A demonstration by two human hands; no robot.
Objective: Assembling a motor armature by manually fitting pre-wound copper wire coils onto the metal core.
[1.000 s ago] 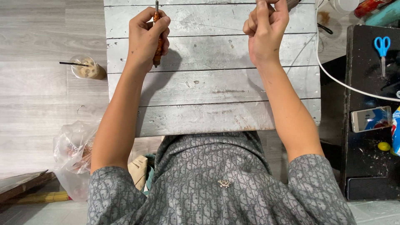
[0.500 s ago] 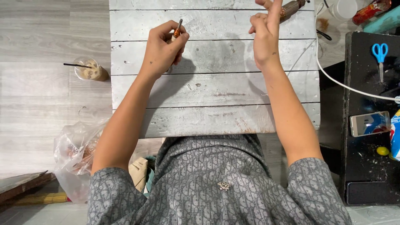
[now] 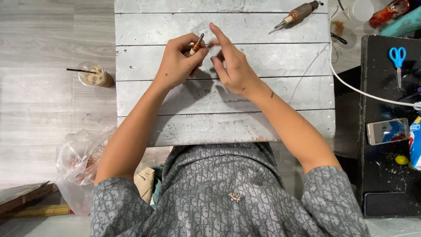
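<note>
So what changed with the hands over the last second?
Both hands came together over the grey plank table: left hand keeps gripping the small brown-handled tool, and right hand moved left to meet it. The drink cup stayed put.

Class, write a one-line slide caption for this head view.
Over a grey plank table, the left hand grips a small tool beside the right hand.

Pale grey wood-plank floor (image 3: pixel 39 118). Whitewashed plank bench (image 3: pixel 272 92), paint worn at near edge. Black side table (image 3: pixel 386 175) to right. Even, soft light, faint shadows.
</note>
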